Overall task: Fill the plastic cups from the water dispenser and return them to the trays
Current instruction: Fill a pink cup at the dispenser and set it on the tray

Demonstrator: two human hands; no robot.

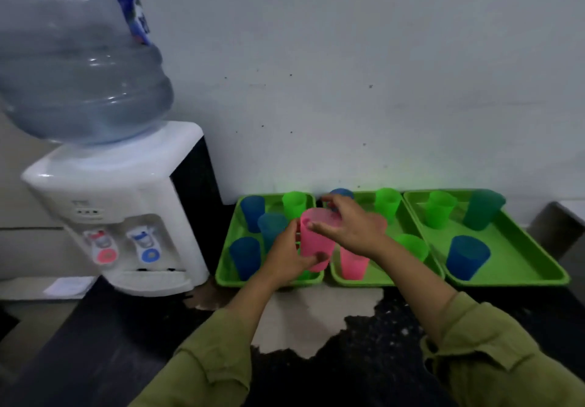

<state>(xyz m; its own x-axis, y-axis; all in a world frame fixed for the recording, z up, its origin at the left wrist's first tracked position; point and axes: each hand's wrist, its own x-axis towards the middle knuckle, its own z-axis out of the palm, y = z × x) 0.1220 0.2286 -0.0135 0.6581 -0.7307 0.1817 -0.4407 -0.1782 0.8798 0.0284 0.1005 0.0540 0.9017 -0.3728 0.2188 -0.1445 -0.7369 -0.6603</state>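
Chipped dark counter (395, 327) under green trays (519, 257), pale wall (348, 74) behind

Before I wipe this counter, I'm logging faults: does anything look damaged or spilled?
Yes: the black countertop has a ragged pale patch in front of the green trays, as if its dark surface has worn or peeled off.

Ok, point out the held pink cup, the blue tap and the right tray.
pink cup (316, 244): head view, on its side wall.
blue tap (149, 254): head view, on its round button.
right tray (520, 250): head view, on its bare floor.
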